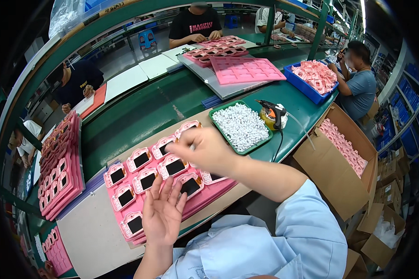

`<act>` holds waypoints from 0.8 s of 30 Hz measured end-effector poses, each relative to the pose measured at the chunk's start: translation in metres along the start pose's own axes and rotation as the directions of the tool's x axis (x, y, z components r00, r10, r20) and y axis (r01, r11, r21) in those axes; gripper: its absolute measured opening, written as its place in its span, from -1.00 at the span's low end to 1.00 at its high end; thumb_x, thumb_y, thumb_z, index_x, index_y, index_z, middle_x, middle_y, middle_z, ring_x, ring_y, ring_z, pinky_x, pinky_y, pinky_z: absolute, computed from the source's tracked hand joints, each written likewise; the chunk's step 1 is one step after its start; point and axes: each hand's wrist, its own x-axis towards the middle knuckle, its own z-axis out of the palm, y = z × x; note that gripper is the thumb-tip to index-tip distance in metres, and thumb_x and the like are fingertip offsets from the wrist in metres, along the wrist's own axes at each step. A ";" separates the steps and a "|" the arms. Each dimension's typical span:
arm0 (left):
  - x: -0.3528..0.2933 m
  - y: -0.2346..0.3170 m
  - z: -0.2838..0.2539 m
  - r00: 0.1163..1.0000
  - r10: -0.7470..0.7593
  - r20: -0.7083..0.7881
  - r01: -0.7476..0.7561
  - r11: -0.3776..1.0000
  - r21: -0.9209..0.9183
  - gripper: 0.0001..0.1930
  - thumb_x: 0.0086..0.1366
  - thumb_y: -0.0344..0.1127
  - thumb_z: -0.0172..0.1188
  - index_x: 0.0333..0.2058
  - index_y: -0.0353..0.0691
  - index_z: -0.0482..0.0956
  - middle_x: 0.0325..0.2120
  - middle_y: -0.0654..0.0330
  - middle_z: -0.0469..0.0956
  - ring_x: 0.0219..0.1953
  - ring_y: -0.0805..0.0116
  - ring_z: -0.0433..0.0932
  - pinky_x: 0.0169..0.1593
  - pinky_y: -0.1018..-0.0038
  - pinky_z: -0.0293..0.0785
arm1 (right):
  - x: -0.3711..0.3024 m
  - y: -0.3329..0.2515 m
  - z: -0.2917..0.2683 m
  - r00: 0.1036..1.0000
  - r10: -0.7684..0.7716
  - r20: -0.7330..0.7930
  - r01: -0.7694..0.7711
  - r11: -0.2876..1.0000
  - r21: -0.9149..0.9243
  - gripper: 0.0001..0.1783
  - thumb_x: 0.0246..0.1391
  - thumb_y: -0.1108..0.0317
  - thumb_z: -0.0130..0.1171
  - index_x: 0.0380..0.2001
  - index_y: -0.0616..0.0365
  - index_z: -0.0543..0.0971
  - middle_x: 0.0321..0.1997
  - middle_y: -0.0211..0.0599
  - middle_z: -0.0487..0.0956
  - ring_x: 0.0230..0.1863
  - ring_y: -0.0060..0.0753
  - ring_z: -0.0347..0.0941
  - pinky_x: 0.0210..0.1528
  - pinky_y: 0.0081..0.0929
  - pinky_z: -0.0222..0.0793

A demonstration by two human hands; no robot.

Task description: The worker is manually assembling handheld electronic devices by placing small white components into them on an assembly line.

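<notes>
My left hand (163, 214) is palm up with its fingers spread, holding nothing, over the near edge of a stack of pink trays (202, 201). The top tray carries several pink casings (139, 159) with dark rectangular screens. Above the tray's far right part, my right hand (205, 148) is curled with thumb and fingers together. A tiny pale spot shows at its fingertips, too small to name. Some casings are hidden behind this hand and forearm. Beyond it sits a green tray (219, 132) heaped with small white parts (242, 123).
A glue gun (277, 111) with a cable lies right of the green tray. Farther right are a blue bin (307, 93) of pink pieces and an open cardboard box (333, 172). More loaded pink trays (63, 179) are stacked at left. Co-workers sit around the green conveyor (125, 111).
</notes>
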 end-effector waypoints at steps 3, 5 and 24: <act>0.002 -0.005 -0.006 0.991 -0.131 0.030 0.135 0.976 -0.172 -0.67 0.42 -0.15 -0.22 -0.05 -0.23 0.40 -0.22 0.11 0.47 -0.03 0.23 0.46 0.05 0.33 0.40 | -0.032 0.007 0.046 0.935 -0.306 0.178 0.332 0.933 -0.139 -0.72 0.03 0.31 0.16 -0.70 0.17 0.47 -0.67 -0.43 0.43 -0.65 -0.52 0.28 -0.58 -0.61 0.22; 0.003 -0.006 -0.027 0.977 -0.171 0.129 0.204 0.928 -0.311 -0.62 0.43 -0.08 -0.25 -0.03 -0.19 0.40 -0.20 0.13 0.47 0.03 0.26 0.42 0.11 0.31 0.35 | -0.046 0.014 0.074 0.853 -0.490 0.180 0.521 0.811 -0.264 -0.77 0.00 0.29 0.14 -0.66 0.11 0.46 -0.56 -0.40 0.45 -0.57 -0.40 0.32 -0.53 -0.53 0.26; 0.017 -0.051 -0.074 0.918 0.396 0.001 -0.364 0.844 -0.394 -0.72 0.41 -0.15 -0.21 -0.18 -0.14 0.44 -0.32 0.30 0.43 -0.19 0.47 0.37 0.02 0.48 0.24 | -0.057 0.004 0.140 0.863 -0.501 0.061 0.495 0.818 -0.291 -0.92 0.04 0.32 0.10 -0.42 0.06 0.46 -0.36 -0.39 0.44 -0.28 -0.36 0.29 -0.11 -0.44 0.12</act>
